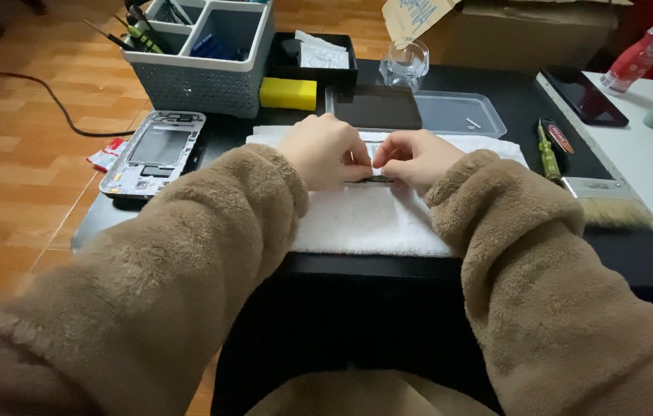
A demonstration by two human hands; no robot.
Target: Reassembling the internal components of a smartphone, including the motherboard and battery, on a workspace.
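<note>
My left hand (325, 150) and my right hand (417, 158) meet over a white towel (365, 219) on a black table (496, 92). Between their fingertips they pinch a small dark flat part (376, 179), mostly hidden by my fingers, with a small pale piece above it. Both arms wear fuzzy brown sleeves. A silver phone frame (155, 154) lies at the table's left edge, apart from my hands.
A grey tool basket (203, 81), a yellow block (288, 93), a black tray (319, 69), a dark panel (376, 106) on a clear lid (457, 114) and a glass jar (405, 62) sit behind. A green screwdriver (548, 154) and a brush (608, 202) lie right.
</note>
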